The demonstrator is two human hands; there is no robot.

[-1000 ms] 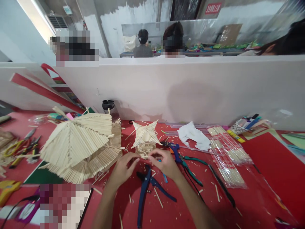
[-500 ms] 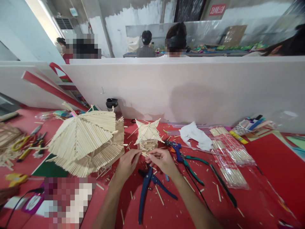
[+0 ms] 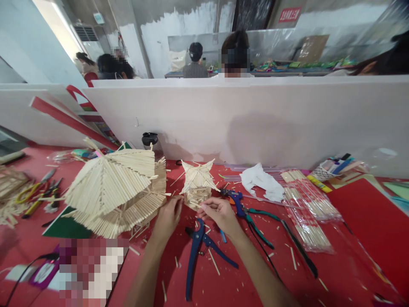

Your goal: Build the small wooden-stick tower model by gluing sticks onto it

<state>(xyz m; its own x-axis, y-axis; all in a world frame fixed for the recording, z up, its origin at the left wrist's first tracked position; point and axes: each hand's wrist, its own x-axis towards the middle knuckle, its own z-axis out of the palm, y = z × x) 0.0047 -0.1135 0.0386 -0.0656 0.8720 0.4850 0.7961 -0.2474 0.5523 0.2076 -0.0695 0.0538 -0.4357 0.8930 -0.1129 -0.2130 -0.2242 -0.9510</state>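
Note:
A small pavilion model (image 3: 197,181) of pale wooden sticks, with upturned roof corners, stands on the red table in front of me. My right hand (image 3: 220,214) is at its front right, thumb and fingers pinched on a short wooden stick (image 3: 200,206). Close to the model's left front is my left hand (image 3: 170,215), its fingers curled together; whatever they hold, if anything, is hidden. Between my forearms lies a blue-handled cutter (image 3: 194,256) with its handles spread. A larger stick pavilion (image 3: 110,187) with a tiered roof stands left of my left hand.
Right of the model lie a blue tool (image 3: 237,204), teal-handled pliers (image 3: 260,230), white cloth (image 3: 262,181) and bagged sticks (image 3: 308,213). More pliers (image 3: 38,192) lie at far left. A white partition (image 3: 255,119) closes off the table's back; people sit beyond it.
My left hand has drawn back leftward from my right hand, and its fingers have curled in. My right hand keeps its pinch by the small model. The view has shifted slightly.

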